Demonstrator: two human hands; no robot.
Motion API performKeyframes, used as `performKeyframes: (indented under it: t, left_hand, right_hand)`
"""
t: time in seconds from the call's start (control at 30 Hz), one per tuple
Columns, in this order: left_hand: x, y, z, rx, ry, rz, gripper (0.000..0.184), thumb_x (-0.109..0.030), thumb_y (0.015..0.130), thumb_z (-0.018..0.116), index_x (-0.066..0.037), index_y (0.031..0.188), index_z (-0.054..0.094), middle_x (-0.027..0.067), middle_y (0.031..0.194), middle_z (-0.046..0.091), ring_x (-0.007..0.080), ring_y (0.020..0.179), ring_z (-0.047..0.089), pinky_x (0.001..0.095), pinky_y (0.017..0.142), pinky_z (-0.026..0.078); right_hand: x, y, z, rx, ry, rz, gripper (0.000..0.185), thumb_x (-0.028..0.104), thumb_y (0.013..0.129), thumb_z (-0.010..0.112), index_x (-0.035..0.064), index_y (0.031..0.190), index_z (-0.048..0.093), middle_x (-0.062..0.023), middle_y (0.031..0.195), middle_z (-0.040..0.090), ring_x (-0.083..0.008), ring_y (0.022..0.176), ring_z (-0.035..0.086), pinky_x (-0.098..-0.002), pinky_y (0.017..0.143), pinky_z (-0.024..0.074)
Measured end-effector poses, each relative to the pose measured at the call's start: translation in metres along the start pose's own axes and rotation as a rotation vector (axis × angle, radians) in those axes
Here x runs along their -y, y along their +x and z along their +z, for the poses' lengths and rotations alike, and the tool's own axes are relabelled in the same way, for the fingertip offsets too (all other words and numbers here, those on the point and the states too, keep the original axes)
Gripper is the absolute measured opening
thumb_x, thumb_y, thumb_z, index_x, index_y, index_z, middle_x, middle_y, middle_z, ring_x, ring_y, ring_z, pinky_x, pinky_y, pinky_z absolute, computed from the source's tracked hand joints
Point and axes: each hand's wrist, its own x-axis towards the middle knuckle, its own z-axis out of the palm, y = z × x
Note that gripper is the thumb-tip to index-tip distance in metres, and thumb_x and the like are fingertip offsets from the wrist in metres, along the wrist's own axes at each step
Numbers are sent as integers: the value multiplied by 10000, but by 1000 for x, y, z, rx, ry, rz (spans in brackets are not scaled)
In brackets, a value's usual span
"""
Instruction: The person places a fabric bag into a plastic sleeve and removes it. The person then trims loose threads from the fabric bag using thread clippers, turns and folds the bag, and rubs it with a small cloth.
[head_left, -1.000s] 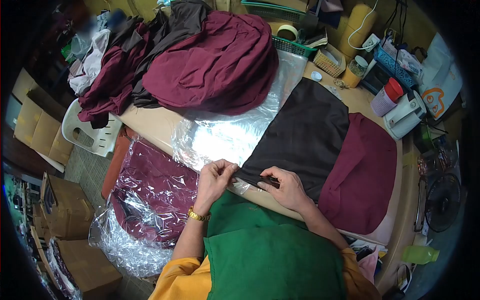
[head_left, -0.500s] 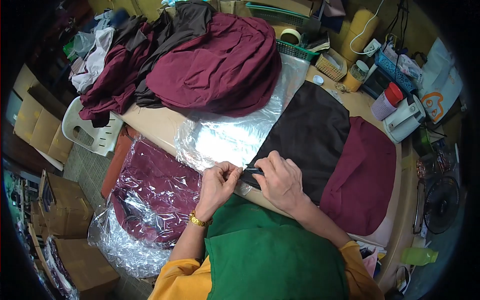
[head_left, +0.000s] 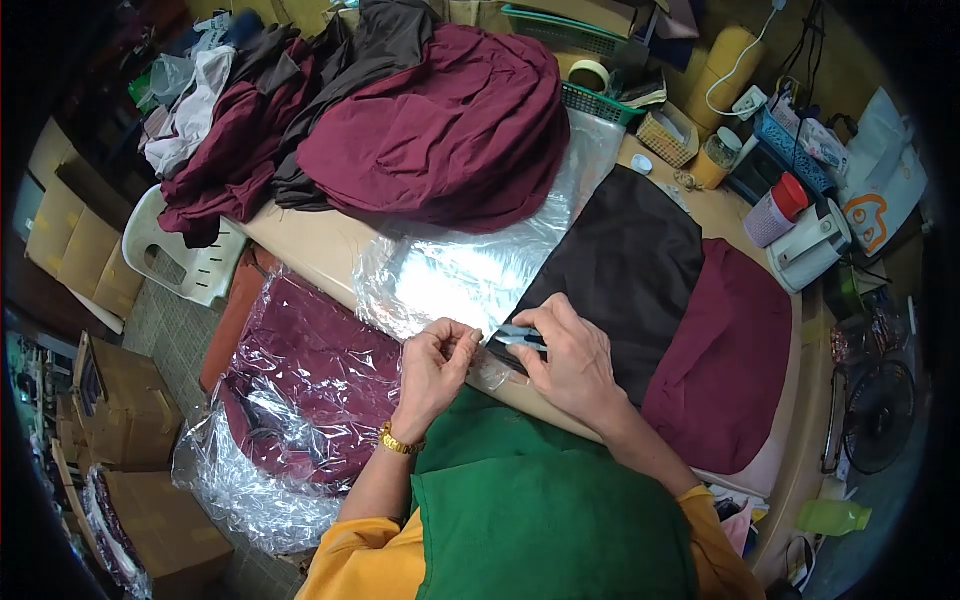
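My right hand [head_left: 575, 360] is closed around small thread snips [head_left: 521, 336], their blades pointing left. My left hand [head_left: 438, 365] is closed in a pinch just left of the blade tips; what it pinches is too small to make out. Below the snips lies the near corner of a black cloth [head_left: 625, 270], which spreads flat over the table. A maroon cloth [head_left: 725, 370] adjoins it on the right. Clear plastic sheeting [head_left: 450, 275] lies on the table behind my left hand.
A heap of maroon cloth [head_left: 440, 130] fills the back left of the table. Plastic-wrapped maroon cloth [head_left: 310, 370] lies lower left, near cardboard boxes [head_left: 125, 410] and a white plastic chair [head_left: 205, 270]. Baskets, a tape roll [head_left: 588, 75] and a red-lidded cup [head_left: 775, 212] stand at the back right.
My right hand has drawn slightly right and the snips show more, with their blades apart from my left fingers. My left hand stays nearly in place, still pinched.
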Motion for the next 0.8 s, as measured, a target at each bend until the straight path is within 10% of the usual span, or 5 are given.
performKeyframes:
  t: [0.8]
  left_hand:
    - [16,3,-25,-77,-473,30,163,-136,981,611,-42,856,570,-36,715,563,12,612,452,181,564,376]
  right_hand:
    - [-31,-24,37,204,175,127,235,183,764,800,53,901,659,-93,833,585,-266,745,645,-383,676,506]
